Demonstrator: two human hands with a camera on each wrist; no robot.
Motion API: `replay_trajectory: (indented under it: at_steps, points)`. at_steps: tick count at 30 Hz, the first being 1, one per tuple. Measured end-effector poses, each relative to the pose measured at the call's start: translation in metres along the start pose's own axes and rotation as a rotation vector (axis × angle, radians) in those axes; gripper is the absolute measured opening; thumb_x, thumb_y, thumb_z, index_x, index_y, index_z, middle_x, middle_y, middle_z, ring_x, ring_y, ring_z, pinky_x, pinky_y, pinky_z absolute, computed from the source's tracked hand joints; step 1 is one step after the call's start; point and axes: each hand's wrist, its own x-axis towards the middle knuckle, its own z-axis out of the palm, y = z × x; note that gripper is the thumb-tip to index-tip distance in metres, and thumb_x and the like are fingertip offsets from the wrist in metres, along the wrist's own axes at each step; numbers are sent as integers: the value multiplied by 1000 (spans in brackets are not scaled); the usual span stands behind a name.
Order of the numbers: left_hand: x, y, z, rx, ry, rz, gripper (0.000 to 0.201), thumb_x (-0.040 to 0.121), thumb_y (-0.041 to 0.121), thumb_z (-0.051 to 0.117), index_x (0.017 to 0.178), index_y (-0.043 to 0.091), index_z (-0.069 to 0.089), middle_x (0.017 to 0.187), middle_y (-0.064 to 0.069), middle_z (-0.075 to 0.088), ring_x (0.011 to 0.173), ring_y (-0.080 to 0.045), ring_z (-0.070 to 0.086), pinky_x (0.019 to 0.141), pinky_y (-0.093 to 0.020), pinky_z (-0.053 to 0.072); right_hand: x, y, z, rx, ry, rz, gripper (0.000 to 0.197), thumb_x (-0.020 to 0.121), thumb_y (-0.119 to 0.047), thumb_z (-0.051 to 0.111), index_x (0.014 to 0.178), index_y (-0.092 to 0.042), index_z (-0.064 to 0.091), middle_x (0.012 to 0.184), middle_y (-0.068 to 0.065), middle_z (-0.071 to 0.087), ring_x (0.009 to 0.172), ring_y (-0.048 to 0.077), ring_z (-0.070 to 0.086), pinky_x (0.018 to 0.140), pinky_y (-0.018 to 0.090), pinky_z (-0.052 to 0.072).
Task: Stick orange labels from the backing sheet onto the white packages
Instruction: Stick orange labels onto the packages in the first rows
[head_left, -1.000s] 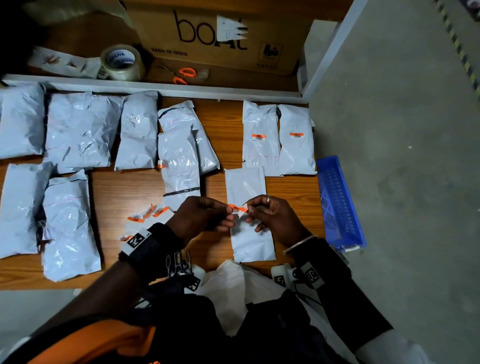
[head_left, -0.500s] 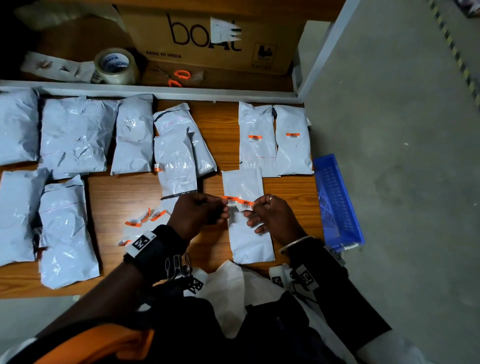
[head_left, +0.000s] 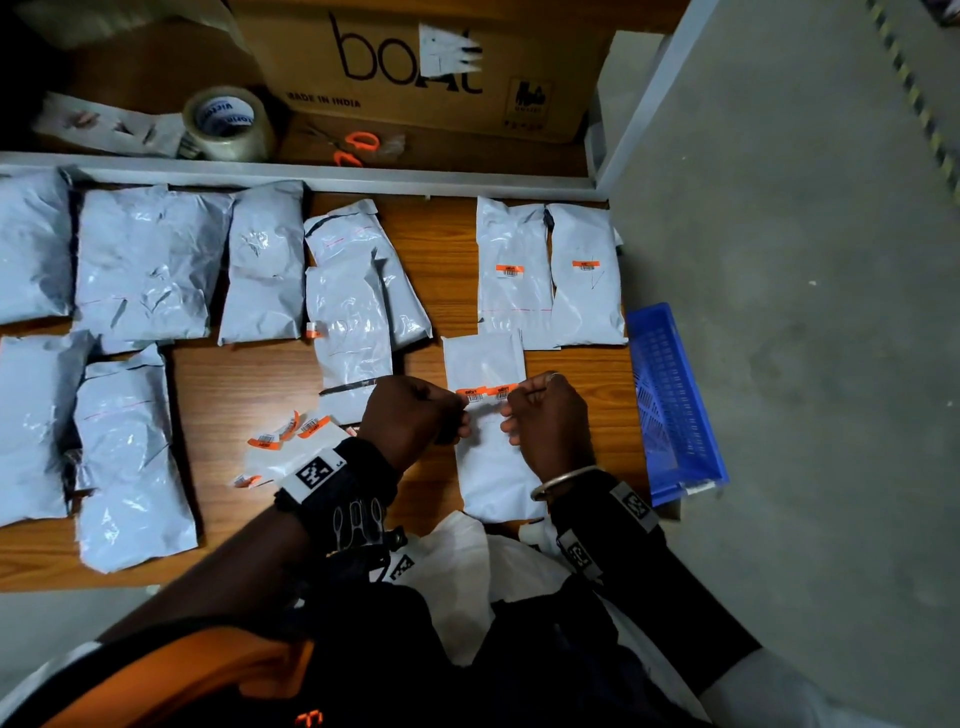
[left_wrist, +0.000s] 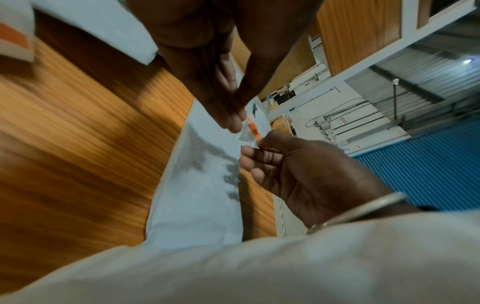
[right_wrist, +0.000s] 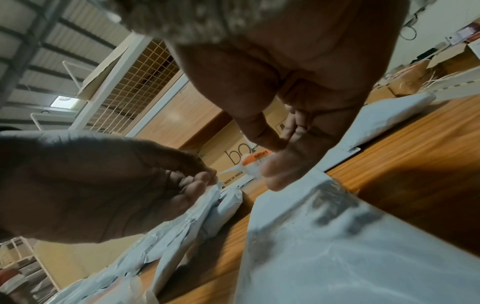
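Note:
A short strip with two orange labels (head_left: 485, 393) is stretched between my two hands, just above a flat white package (head_left: 491, 467) on the wooden table. My left hand (head_left: 460, 413) pinches the strip's left end and my right hand (head_left: 511, 410) pinches its right end. In the left wrist view the left fingertips (left_wrist: 233, 123) meet the orange label (left_wrist: 253, 129). The right wrist view shows the right thumb (right_wrist: 275, 170) on the label (right_wrist: 255, 158). More labels lie on a backing sheet (head_left: 288, 436) left of my left wrist. Two packages at the back right carry orange labels (head_left: 510, 270).
Several unlabelled white packages (head_left: 145, 265) cover the table's left and middle. A blue plastic basket (head_left: 675, 400) hangs off the right edge. Behind a white rail sit a tape roll (head_left: 228, 122), orange scissors (head_left: 353, 148) and a cardboard box (head_left: 431, 67).
My hands have drawn apart and moved slightly further over the package. The label piece, bunched between the fingertips before, now lies stretched flat with two labels showing.

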Motion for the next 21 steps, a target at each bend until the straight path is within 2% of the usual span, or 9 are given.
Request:
replay_trajectory:
  at_steps: [2, 5, 9, 11, 13, 15, 17, 18, 21]
  points:
    - [6, -4, -8, 39, 47, 19, 19, 92, 8, 71, 76, -2, 76, 67, -15, 74, 67, -30, 73, 68, -37, 62, 11, 7, -4, -8, 103, -14, 10, 95, -22, 62, 87, -25, 57, 74, 5, 73, 54, 19, 69, 49, 41, 56]
    - [13, -12, -31, -6, 151, 16, 21, 94, 11, 68, 80, -4, 75, 72, -21, 75, 68, -34, 74, 68, -38, 58, 31, 15, -29, 57, 175, 37, 13, 98, -21, 59, 87, -27, 53, 82, 13, 75, 58, 26, 67, 49, 39, 52]
    - [3, -16, -34, -144, -3, -153, 32, 104, 9, 49, 88, -8, 70, 76, -29, 70, 61, -35, 72, 49, -31, 57, 29, 5, -46, 274, -62, 169, 12, 103, -9, 54, 94, -7, 60, 90, 18, 76, 52, 18, 65, 43, 25, 43]
    - [0, -14, -29, -161, -88, -239, 37, 104, 17, 48, 102, -12, 70, 92, -42, 66, 76, -45, 73, 53, -35, 61, 22, -3, -39, 348, -200, 264, 11, 100, -2, 56, 93, -2, 65, 92, 20, 75, 51, 16, 63, 42, 21, 41]
    - [-1, -9, -25, -132, -62, -211, 35, 103, 24, 55, 99, -6, 72, 93, -36, 70, 67, -36, 74, 51, -31, 59, 16, -8, -31, 317, -296, 293, 12, 95, -6, 66, 100, 5, 65, 97, 23, 75, 53, 17, 61, 43, 21, 40]
    - [3, -9, -23, -122, -30, -80, 21, 98, 21, 66, 85, 9, 78, 93, -28, 74, 65, -25, 74, 59, -33, 60, 8, -7, -27, 207, -357, 228, 27, 90, -22, 76, 98, 3, 66, 95, 18, 77, 60, 19, 61, 46, 23, 41]
    - [3, -8, -20, -105, -41, 40, 15, 90, 17, 76, 76, 19, 81, 96, -20, 77, 83, -30, 76, 78, -43, 62, 2, -6, -23, 133, -408, 151, 30, 89, -26, 78, 96, 1, 67, 90, 14, 79, 63, 19, 64, 44, 22, 43]
    - [3, -8, -20, -87, -84, 79, 6, 88, 19, 79, 82, 17, 81, 100, -20, 77, 94, -34, 75, 87, -47, 61, 1, -6, -23, 121, -428, 131, 26, 90, -22, 77, 96, 1, 67, 88, 14, 78, 62, 18, 65, 43, 21, 44]
    - [3, -10, -21, -79, -141, 95, 29, 84, 17, 83, 104, -3, 75, 102, -18, 78, 101, -36, 74, 92, -45, 60, -2, -7, -22, 93, -456, 77, 18, 90, -16, 77, 95, -1, 68, 85, 16, 77, 60, 16, 66, 42, 21, 44]
